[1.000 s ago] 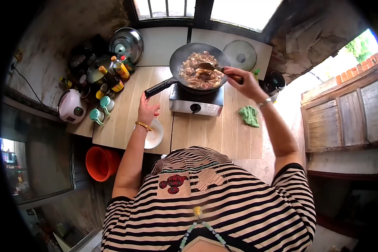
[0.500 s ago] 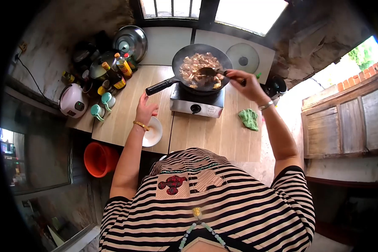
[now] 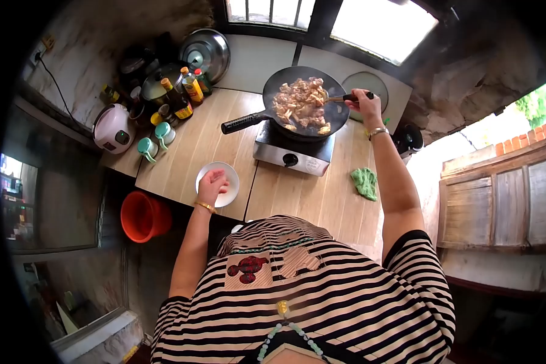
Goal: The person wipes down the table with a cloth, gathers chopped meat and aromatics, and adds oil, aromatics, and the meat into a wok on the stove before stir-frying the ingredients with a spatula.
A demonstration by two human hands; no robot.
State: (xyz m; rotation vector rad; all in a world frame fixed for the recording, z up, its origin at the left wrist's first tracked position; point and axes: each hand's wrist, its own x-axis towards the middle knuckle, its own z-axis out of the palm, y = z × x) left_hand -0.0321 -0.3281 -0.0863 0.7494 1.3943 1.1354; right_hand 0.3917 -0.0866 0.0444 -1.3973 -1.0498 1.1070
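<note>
A black wok (image 3: 275, 88) with chopped meat (image 3: 300, 100) in it sits on a silver single burner (image 3: 290, 159), its handle pointing left. My right hand (image 3: 365, 108) is closed on the dark handle of a spatula (image 3: 341, 97), whose head is among the meat at the wok's right side. Steam rises there. Over a white bowl (image 3: 232, 195) near the table's front edge is my left hand (image 3: 213, 185), its fingers partly curled and apart, with nothing seen in them.
Sauce bottles (image 3: 191, 87), two green-lidded jars (image 3: 164, 133) and a pink rice cooker (image 3: 113, 128) stand at the left. A green cloth (image 3: 364, 183) lies on the right. Behind are a glass lid (image 3: 366, 85) and a metal lid (image 3: 205, 56). An orange bucket (image 3: 144, 216) is below left.
My left hand has moved down from beside the wok handle to over the bowl. The spatula has shifted within the wok, and the meat is now heaped differently. The whole view has tilted slightly.
</note>
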